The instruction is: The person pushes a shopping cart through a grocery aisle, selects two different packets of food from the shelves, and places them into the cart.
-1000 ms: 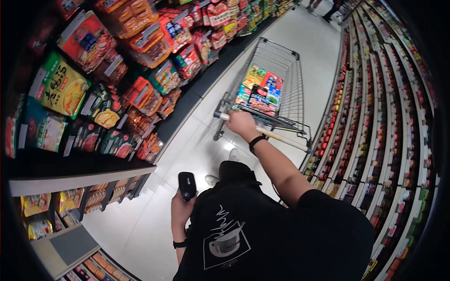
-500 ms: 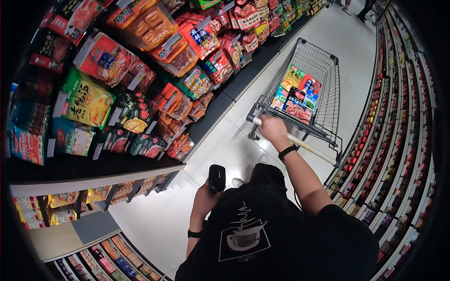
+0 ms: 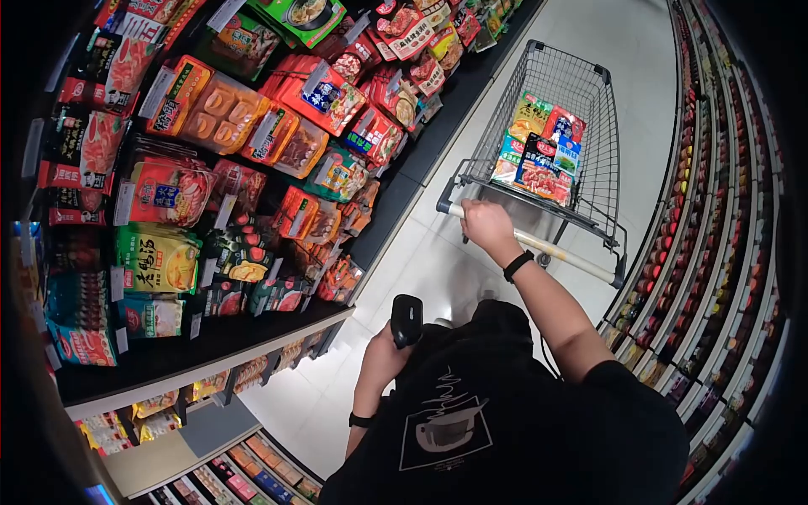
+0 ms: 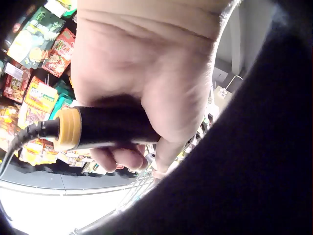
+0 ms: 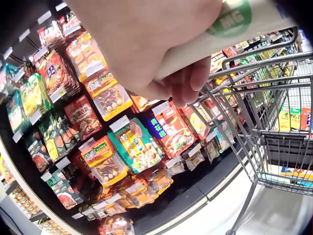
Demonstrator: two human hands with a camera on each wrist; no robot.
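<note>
My right hand [image 3: 488,225] grips the pale handle bar [image 3: 551,246] of a shopping cart near its left end. In the right wrist view, the fingers curl under the bar beside a green round mark. The wire cart [image 3: 599,143] holds several colourful food packets [image 3: 547,172], lying together near the handle side. Down by the front of the black shirt, my left hand [image 3: 383,358] holds a black corded handheld scanner [image 3: 408,318]. Its handle [image 4: 115,126], with a yellow collar [image 4: 68,129] and a cable, lies across the palm in the left wrist view, fingers wrapped around it.
On the left, a dark shelf unit [image 3: 210,349] carries hanging seasoning and soup packets [image 3: 160,257]. A long tiered shelf of jars [image 3: 673,252] lines the right. Between them runs a pale tiled floor [image 3: 627,25]. More low shelving [image 3: 252,471] stands at the lower left.
The head view has swung so that shelf and cart sit farther right in it. People's legs at the far end have left view. Both hands keep their holds.
</note>
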